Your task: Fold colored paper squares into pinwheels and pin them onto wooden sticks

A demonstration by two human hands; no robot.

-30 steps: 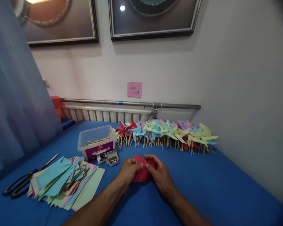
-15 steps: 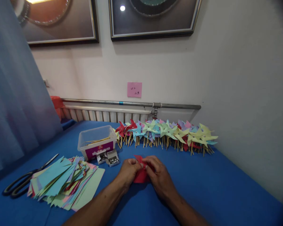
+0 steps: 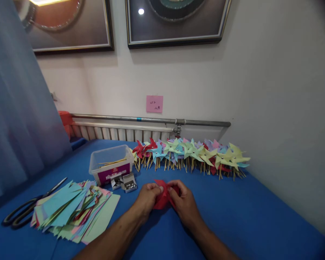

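I am watching both hands working together low in the middle of the blue cloth-covered table [image 3: 233,216]. The left hand [image 3: 147,198] and the right hand [image 3: 184,202] are both pinching a folded piece of red paper [image 3: 164,198], which is sitting between them, just above the cloth, with its flaps gathered toward the fingertips. Both hands are closed on it, thumbs and forefingers meeting at its top edge.

I am judging the red paper to be very light, thin and floppy, easy to crease or tear, so the safest hold is a soft pinch where the gathered points are meeting at the centre, not out on the loose flaps.

Beyond the hands, along the wall, a long row of finished paper pinwheels on wooden sticks [image 3: 189,153] is lying in many colours. Beyond the left hand, a small open box of metal pins [image 3: 129,182] is resting, and behind it a clear plastic tub with a purple label [image 3: 111,164] holding a few sticks. Further out to the left, a loose pile of cut coloured paper sheets [image 3: 73,211] is spreading, with black-handled scissors [image 3: 27,207] lying beside it
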